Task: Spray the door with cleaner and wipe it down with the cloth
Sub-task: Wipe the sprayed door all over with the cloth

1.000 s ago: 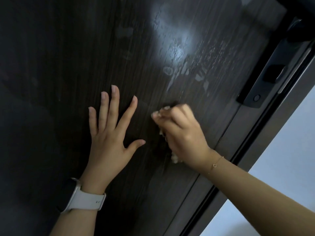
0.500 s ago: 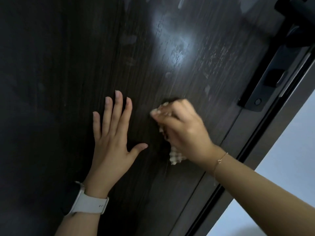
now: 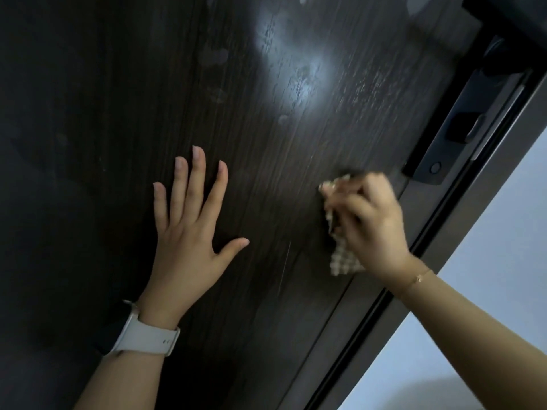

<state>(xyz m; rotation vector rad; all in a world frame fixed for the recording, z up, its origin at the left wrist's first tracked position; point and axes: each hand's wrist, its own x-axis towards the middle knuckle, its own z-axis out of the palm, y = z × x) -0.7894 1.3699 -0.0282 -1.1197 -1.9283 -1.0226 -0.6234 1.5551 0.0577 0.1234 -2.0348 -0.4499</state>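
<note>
- Up close, faced a dark wood-grain door point(image 3: 266, 173), streaked with wet patches near a bright glare.
- Pressed left hand point(image 3: 189, 232) flat on the panel, fingers straight and spread.
- Clutched a checked cloth point(image 3: 340, 255) in right hand point(image 3: 370, 226), fingers curled round it, against the door near the black lock plate point(image 3: 461, 125).

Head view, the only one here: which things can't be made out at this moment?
- Cloth: mostly covered by the right hand, which grips it; both motion-blurred.
- Door handle: cut off by the top right corner.
- Left part of the door: too dark to judge wet or wiped.
- Cleaner bottle: not in view.
- Watch face: turned away; only its white strap shows, below the left hand.
</note>
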